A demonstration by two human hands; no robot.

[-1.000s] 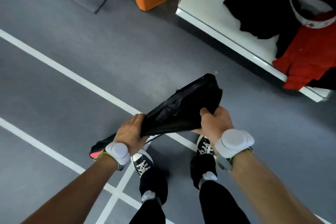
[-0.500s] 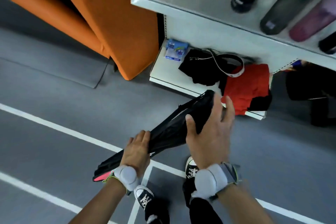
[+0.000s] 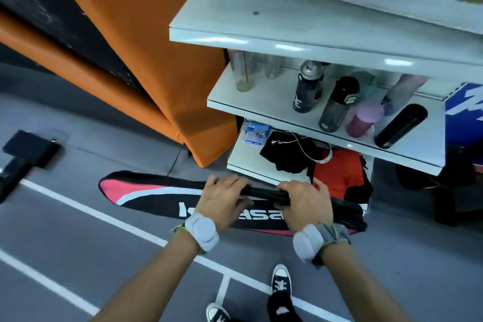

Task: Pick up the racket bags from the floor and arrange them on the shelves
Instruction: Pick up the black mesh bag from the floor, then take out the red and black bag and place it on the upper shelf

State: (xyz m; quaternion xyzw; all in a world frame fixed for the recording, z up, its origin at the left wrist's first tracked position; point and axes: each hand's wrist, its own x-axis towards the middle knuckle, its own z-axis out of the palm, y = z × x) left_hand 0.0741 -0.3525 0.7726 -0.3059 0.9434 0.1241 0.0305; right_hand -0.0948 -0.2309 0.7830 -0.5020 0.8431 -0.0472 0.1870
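A person looks down at their own two bare arms, each with a pale band at the wrist, holding a long racket bag [image 3: 156,196] level in front of a white shelf unit. The bag is black with a pink and white tip at its left end and white lettering along its side; it is off the floor, carried crosswise at about the height of the bottom shelf [image 3: 245,162]. The left hand [image 3: 222,197] is closed over the bag's upper edge near its middle, fingers curled over the top. The right hand [image 3: 303,204] is closed the same way just to the right, gripping what looks like a dark strap or folded edge. Holding it with both hands, spread apart, probably keeps the floppy bag flat and straight for sliding onto a shelf. The bottom shelf already holds black clothing [image 3: 287,154], a red bag [image 3: 339,172] and a small blue packet [image 3: 254,133]; the middle shelf [image 3: 266,102] carries several bottles [image 3: 305,91], while the top shelf [image 3: 261,18] is mostly bare on its left side, so it seems the likeliest spot. Compared with half a second ago, the bag has been turned from a bunched, slanting hold to flat and level, showing its printed side, and the view has lifted to take in the upper shelves.
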